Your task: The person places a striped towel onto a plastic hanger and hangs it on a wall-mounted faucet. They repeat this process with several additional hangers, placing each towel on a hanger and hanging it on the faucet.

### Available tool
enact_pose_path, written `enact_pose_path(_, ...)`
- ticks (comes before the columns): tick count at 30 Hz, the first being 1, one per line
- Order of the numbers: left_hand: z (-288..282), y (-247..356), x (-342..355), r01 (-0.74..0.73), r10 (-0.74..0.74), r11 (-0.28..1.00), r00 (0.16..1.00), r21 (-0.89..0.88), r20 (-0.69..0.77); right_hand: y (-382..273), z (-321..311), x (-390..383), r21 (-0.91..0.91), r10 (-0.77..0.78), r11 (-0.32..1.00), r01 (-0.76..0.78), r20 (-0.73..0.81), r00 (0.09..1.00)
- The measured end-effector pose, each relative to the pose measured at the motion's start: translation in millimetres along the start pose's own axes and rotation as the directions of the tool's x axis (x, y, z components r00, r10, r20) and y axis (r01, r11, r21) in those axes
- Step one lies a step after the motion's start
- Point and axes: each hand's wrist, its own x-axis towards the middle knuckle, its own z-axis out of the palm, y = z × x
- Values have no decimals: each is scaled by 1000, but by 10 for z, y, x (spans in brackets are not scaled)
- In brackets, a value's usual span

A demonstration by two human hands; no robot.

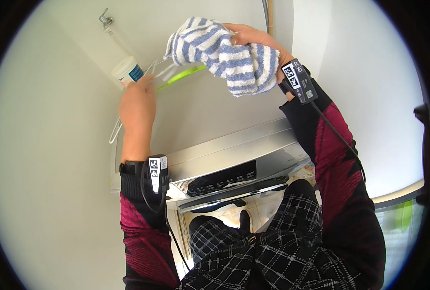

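A blue-and-white striped towel [246,63] hangs bunched over the appliance, with my right hand [253,36] closed on its upper edge. Cloth covers part of those fingers. To the left, my left hand [137,101] is closed around a thin white cord [115,131], which loops out below the hand and above it. Motion blurs the fingertips. A bright green strip [183,75] stretches from beside my left hand to the towel's underside; its kind I cannot make out, nor whether my left hand touches it.
Below my hands is a silver-grey appliance [215,152] with a dark control panel [222,178] on its front. A white tub [127,68] with a blue label stands behind my left hand. A metal tap [106,20] is on the wall at the far left.
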Motion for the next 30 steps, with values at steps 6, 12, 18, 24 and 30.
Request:
enact_pose_path(6, -48, -99, 54, 190, -239, 955, 947, -228, -213, -5, 9, -158, 322, 11, 946, -27, 52, 999)
enact_pose_path(12, -135, 50, 74, -57, -199, 603, 955, -796, -219, -205, 173, -175, 327, 53, 945, 32, -249, 967)
enact_pose_path(18, -161, 223, 32, 89, -9, 703, 993, -706, 116, -389, 642, -145, -484, -405, 854, 190, -390, 827)
enact_pose_path(24, -76, 335, -79, -197, 171, 617, 979, -762, -115, -422, 1264, -256, -713, -559, 646, 274, -197, 805)
enact_pose_path(30, -97, 382, -142, -226, 171, 698, 974, -680, -149, -140, 435, -71, -753, -200, 567, -335, -520, 830)
